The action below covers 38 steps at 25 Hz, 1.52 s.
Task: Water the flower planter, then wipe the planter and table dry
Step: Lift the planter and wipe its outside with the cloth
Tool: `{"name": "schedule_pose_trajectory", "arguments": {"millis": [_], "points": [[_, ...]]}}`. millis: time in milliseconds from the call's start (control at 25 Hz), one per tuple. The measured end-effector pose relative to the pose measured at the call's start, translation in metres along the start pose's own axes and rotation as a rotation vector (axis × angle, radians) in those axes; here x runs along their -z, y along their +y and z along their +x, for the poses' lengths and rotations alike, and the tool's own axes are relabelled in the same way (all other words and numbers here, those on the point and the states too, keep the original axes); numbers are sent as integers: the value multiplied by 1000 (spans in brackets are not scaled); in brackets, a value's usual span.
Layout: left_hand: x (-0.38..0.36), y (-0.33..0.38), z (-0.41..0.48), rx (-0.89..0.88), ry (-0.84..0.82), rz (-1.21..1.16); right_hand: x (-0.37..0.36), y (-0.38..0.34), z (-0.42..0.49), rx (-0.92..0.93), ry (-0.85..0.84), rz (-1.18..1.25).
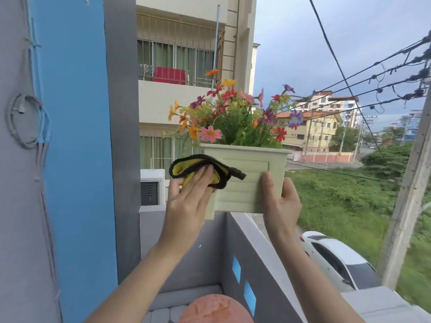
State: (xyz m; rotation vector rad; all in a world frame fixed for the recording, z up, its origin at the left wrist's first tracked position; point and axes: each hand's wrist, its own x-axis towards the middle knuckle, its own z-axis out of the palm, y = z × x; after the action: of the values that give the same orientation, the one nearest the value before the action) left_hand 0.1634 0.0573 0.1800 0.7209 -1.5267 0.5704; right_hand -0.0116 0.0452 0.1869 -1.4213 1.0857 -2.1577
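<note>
L hand (189, 199): fingers straight, flat on a cloth (201, 163), pressing it vs the planter's left front corner. R hand (282, 206): clamped on planter's (247, 185) right edge, thumb on front face, other fingers hidden behind. Hands apart, one per end.

Planter is held up in the air, above the balcony wall (261, 250), approx centre of view. Upright, opening up, panelled front facing the camera. Long axis runs left-right, rim dipping slightly to the right. Rectangular box tapering toward the bottom, pale green, smooth plastic-looking, w/ horizontal slat ribs in a recessed frame and a small foot at the left corner.

Flowers (233, 117): dense bunch sticking up; pink, red, orange, purple daisy shapes, green leaves.

Cloth: soft, folded, yellow w/ dark border, one corner flopping right across the front.

Bkgd: blue wall strip (74, 159) at left, round terracotta-coloured top (214, 308) at bottom, white car (335, 257) below on the right.
</note>
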Motion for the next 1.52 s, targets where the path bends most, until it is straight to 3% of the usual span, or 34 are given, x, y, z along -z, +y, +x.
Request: {"name": "schedule_pose_trajectory", "arguments": {"millis": [160,320,480,560,720,1000,1160,1240,1400,1520], "points": [[4,11,-44,-53,-173,-184,12,3,14,-71,-66,74],[-9,8,-2,479,-180,-422,12,7,12,-99,-114,109],[-12,21,-15,728,-196,-638,17,6,9,-106,-79,153],[-6,31,-16,710,-175,-682,21,2,12,-106,-68,143],[-15,13,1,610,-160,-549,25,-2,10,-119,-105,165],[-20,-6,14,899,-255,-355,31,-6,9,-108,-124,222],[-10,-18,17,1077,-315,-751,33,-4,13,-152,-152,267],[-3,-20,18,1042,-369,-830,36,-3,15,-146,-197,226],[2,-15,16,938,-249,-730,35,-2,25,-141,-280,81],[3,-12,11,965,-106,-684,30,-14,32,-196,-346,-44]]}}
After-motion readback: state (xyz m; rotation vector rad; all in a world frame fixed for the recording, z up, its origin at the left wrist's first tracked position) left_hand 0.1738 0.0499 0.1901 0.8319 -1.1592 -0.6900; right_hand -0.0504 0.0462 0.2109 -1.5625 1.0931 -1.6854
